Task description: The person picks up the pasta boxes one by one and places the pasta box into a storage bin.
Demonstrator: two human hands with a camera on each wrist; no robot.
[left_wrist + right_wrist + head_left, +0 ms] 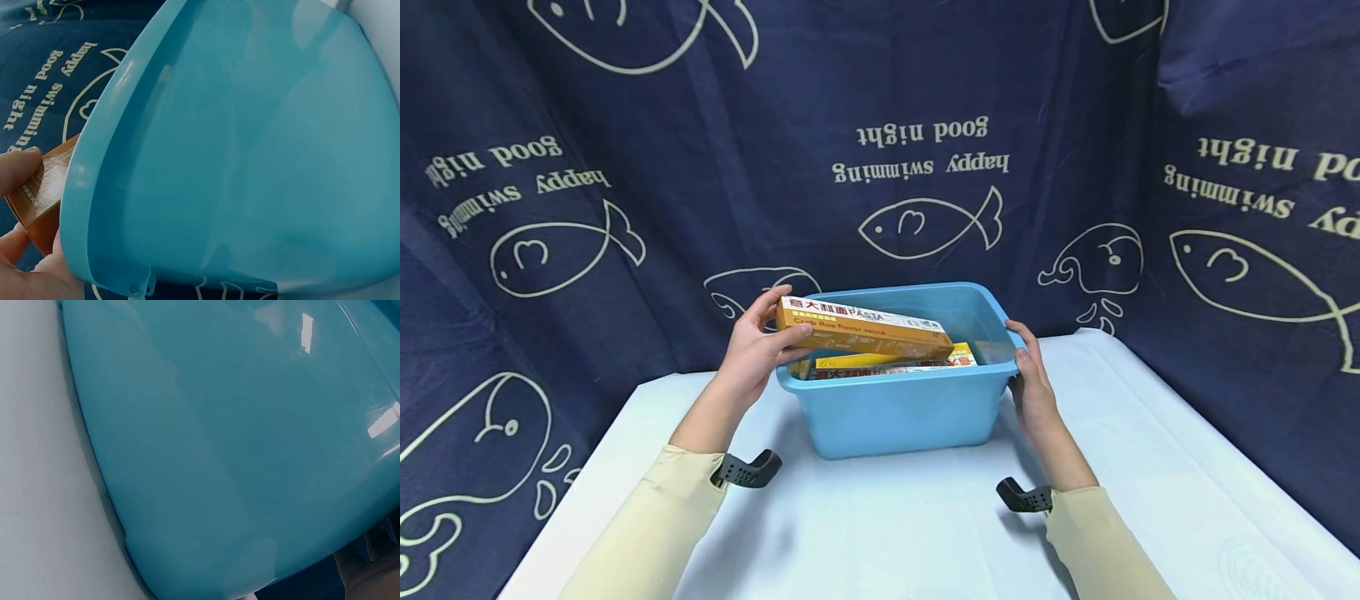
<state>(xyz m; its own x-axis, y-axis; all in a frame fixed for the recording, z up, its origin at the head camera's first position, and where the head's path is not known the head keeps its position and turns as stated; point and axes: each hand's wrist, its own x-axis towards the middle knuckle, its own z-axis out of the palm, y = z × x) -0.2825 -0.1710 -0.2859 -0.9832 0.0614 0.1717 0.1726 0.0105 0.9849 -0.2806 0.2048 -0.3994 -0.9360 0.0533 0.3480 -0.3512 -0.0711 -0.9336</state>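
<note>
My left hand (754,344) grips the left end of an orange pasta box (865,329), thumb on the near face. The box slants down to the right, its left end above the rim of a light blue plastic bin (898,417). Under it, inside the bin, lies a yellow and white pasta box (962,356). My right hand (1032,375) holds the bin's right rim, with fingers over the edge. In the left wrist view, the fingers and thumb pinch the orange box's end (50,187) beside the bin's wall.
The bin stands on a table with a white cover (880,517). Behind and at both sides hangs a dark blue curtain (775,167) with fish drawings and lettering. A black strap mount (748,471) sits on each wrist.
</note>
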